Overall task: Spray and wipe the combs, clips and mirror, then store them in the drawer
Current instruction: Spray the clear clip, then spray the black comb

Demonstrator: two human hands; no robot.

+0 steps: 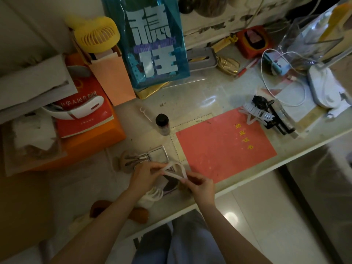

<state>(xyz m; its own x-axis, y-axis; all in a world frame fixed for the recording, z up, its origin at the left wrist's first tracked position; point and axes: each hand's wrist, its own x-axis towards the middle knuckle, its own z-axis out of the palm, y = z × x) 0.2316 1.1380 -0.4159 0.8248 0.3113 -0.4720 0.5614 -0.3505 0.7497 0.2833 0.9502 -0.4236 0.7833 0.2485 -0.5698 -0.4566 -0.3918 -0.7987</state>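
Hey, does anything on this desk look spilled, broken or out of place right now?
Nothing looks spilled or broken. One oddity: a used-looking floss pick lies loose on the desk beside the small black-capped bottle, away from the hair things.

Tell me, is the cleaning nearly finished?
Not nearly. Nothing looks stored: no drawer shows. Both hands, left and right, hold a pale clip above the mirror. Left to do: the white clip and black clip still on the desk, the mirror, then storing. The bottle stands nearby.
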